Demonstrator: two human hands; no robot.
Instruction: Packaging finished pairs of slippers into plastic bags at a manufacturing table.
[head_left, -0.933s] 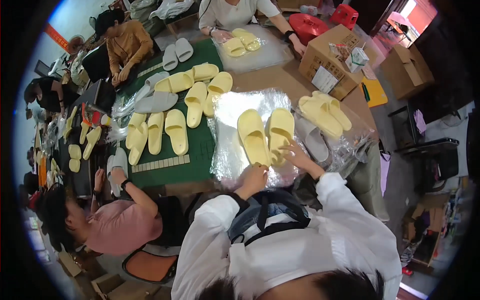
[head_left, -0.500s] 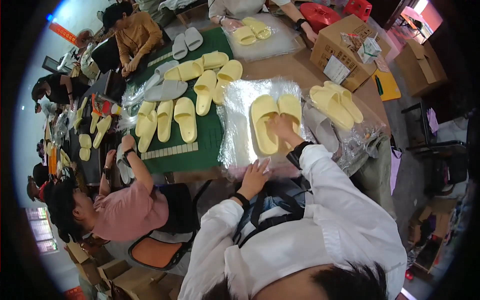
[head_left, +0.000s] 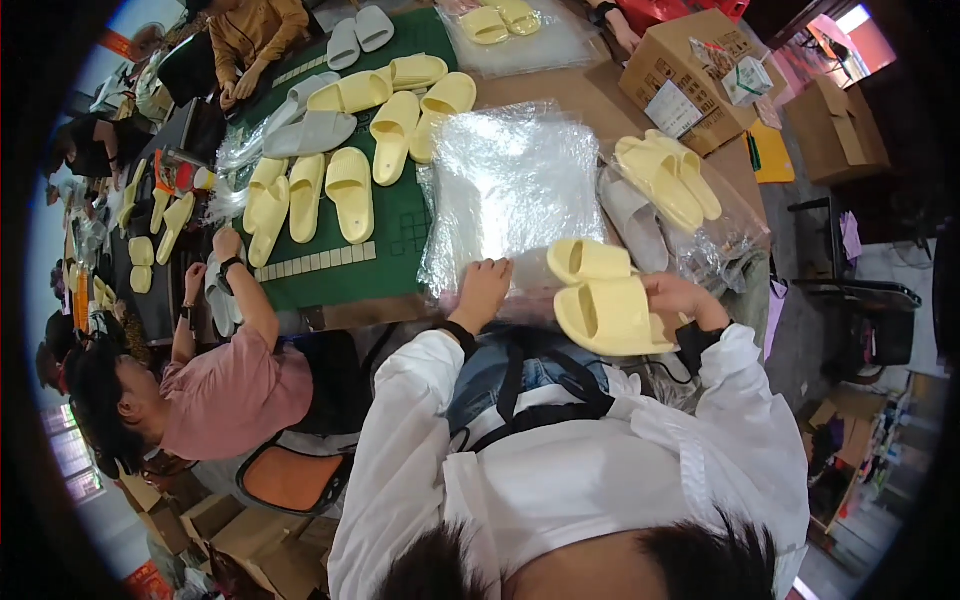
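Observation:
My right hand [head_left: 687,300] is closed on a pair of yellow slippers [head_left: 607,312], held at the near table edge with their toe straps pointing left. On the near edge of a stack of clear plastic bags [head_left: 520,180] rests my left hand [head_left: 483,290]. Its fingers lie out on the plastic; the thumb is not plainly visible. Right of the stack, another yellow pair [head_left: 672,180] lies on clear plastic beside a grey slipper [head_left: 633,215].
Several yellow slippers [head_left: 350,195] and grey ones [head_left: 310,133] stand on a green mat [head_left: 400,265] to the left. A co-worker in pink [head_left: 240,400] sits at my left. A cardboard box [head_left: 690,80] stands at the far right. Across the table, a person's hand is near more bagging plastic [head_left: 520,45].
The yellow pair has come off the bag stack toward me and to the right, in my right hand. My left hand has shifted slightly left along the stack's near edge.

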